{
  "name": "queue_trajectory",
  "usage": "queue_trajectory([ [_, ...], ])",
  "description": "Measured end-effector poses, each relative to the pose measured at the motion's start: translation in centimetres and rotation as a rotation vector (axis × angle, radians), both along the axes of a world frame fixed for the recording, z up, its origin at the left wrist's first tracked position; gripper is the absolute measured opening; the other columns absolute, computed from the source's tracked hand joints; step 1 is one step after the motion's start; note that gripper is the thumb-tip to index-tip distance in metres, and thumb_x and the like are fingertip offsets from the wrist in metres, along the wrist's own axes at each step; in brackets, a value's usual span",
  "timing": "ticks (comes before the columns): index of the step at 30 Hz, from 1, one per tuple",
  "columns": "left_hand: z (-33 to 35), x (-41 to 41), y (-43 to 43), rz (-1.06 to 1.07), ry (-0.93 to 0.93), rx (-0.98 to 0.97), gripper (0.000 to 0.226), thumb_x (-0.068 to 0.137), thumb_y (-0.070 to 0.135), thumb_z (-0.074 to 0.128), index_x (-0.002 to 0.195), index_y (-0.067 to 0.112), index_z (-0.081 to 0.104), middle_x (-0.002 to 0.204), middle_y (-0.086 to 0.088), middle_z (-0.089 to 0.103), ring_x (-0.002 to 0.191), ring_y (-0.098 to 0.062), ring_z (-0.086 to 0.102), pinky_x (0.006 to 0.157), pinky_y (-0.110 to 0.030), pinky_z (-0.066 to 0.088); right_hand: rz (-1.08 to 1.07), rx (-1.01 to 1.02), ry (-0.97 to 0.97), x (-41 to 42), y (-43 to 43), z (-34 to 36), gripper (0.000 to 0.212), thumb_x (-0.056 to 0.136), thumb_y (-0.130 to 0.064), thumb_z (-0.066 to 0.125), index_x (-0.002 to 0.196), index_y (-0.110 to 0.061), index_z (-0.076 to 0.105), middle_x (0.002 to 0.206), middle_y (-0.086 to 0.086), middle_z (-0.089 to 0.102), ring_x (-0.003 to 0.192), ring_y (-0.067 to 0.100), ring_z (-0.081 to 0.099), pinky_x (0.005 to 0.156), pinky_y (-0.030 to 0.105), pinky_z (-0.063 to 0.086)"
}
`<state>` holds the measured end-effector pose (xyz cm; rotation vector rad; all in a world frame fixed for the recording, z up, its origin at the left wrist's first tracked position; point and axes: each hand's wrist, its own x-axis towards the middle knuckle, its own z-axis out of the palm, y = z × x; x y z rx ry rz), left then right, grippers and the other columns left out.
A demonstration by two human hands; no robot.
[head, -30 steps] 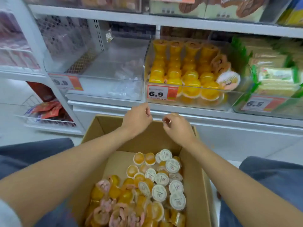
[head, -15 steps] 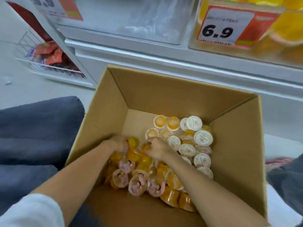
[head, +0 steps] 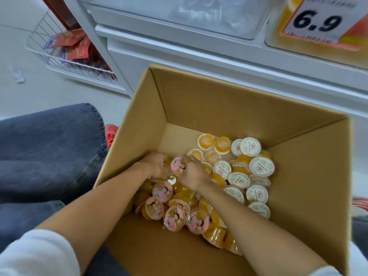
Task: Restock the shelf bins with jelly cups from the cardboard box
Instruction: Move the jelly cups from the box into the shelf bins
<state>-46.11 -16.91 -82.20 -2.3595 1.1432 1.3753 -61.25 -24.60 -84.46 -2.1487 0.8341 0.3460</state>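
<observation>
Jelly cups [head: 261,166], orange with pink or white lids, lie heaped inside the cardboard box [head: 219,108]. Near its left wall, left hand [head: 153,166] and right hand [head: 194,175] together grip one pink-lidded cup [head: 177,166].

Bright, even shop light is coming down from above and washing the white shelf [head: 199,56] pale. The near end of the cardboard box [head: 219,108] is lying in soft shadow under my forearms [head: 103,198], the card there looking darker orange. A small white glare is glinting among the jelly cups [head: 171,179] just below my fingers [head: 190,159]. The price tag [head: 318,18] is smearing with blur, and the wide lens is bending the edges.
</observation>
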Motion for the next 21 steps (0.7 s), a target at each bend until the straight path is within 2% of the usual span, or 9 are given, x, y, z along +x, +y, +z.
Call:
queue_trajectory([
  [3, 4.2, -1.1, -2.6, 0.145, 0.011, -0.295, 0.058, 0.064, 0.024, 0.079, 0.117, 0.018, 0.059, 0.111, 0.003, 0.066, 0.102, -0.015, 0.063, 0.089, -0.029, 0.052, -0.19, -0.07, -0.168, -2.2, -2.7, 4.3, 0.074, 0.072, -0.027, 0.066, 0.139, -0.019, 0.036, 0.125, 0.002, 0.046, 0.118, 0.021, 0.047, 0.092, 0.034, 0.045],
  [5, 7.5, -2.4, -4.7, 0.176, 0.013, -0.468, 0.058, 0.064, 0.03, 0.079, 0.117, 0.019, 0.058, 0.109, 0.004, 0.064, 0.1, -0.016, 0.061, 0.089, -0.03, 0.05, -0.284, -0.144, -0.274, -4.0, -5.0, 8.0, 0.073, 0.071, -0.029, 0.069, 0.135, -0.021, 0.036, 0.123, -0.003, 0.047, 0.115, 0.014, 0.048, 0.09, 0.029, 0.044],
  [8, 13.4, -4.8, -7.5, 0.173, -0.012, -0.757, 0.05, 0.061, 0.039, 0.077, 0.105, 0.024, 0.057, 0.101, 0.001, 0.063, 0.095, -0.017, 0.058, 0.086, -0.034, 0.049, -0.342, -0.297, -0.435, -6.8, -7.8, 14.4, 0.066, 0.071, -0.026, 0.075, 0.127, -0.016, 0.042, 0.115, -0.004, 0.049, 0.106, 0.013, 0.05, 0.084, 0.021, 0.039],
  [12, 21.7, -7.6, -10.6, 0.111, -0.076, -1.081, 0.04, 0.067, 0.042, 0.074, 0.1, 0.026, 0.058, 0.098, 0.005, 0.063, 0.093, -0.015, 0.061, 0.082, -0.034, 0.05, -0.382, -0.52, -0.664, -9.4, -10.4, 22.5, 0.055, 0.072, -0.017, 0.074, 0.12, -0.013, 0.05, 0.112, 0.001, 0.052, 0.104, 0.017, 0.054, 0.087, 0.028, 0.047],
  [15, 27.5, -8.8, -12.8, 0.087, -0.124, -1.281, 0.041, 0.07, 0.041, 0.073, 0.104, 0.024, 0.059, 0.101, 0.005, 0.064, 0.096, -0.014, 0.061, 0.084, -0.037, 0.051, -0.39, -0.677, -0.822, -10.3, -12.4, 27.8, 0.052, 0.073, -0.017, 0.074, 0.12, -0.011, 0.052, 0.121, 0.005, 0.05, 0.115, 0.018, 0.05, 0.094, 0.027, 0.046],
  [17, 30.9, -8.8, -14.5, 0.055, -0.189, -1.412, 0.045, 0.068, 0.047, 0.068, 0.105, 0.024, 0.059, 0.103, 0.005, 0.064, 0.1, -0.016, 0.061, 0.083, -0.039, 0.052, -0.394, -0.799, -0.9, -10.5, -13.9, 30.9, 0.051, 0.073, -0.017, 0.076, 0.119, -0.01, 0.054, 0.126, 0.008, 0.049, 0.121, 0.016, 0.046, 0.099, 0.021, 0.041],
  [21, 35.8, -8.1, -19.1, -0.019, -0.395, -1.494, 0.053, 0.066, 0.063, 0.057, 0.104, 0.026, 0.059, 0.098, 0.005, 0.066, 0.096, -0.017, 0.059, 0.083, -0.036, 0.045, -0.471, -0.847, -0.929, -9.9, -17.7, 35.3, 0.051, 0.078, -0.024, 0.075, 0.124, -0.016, 0.054, 0.136, 0.006, 0.041, 0.12, 0.014, 0.045, 0.095, 0.02, 0.042],
])
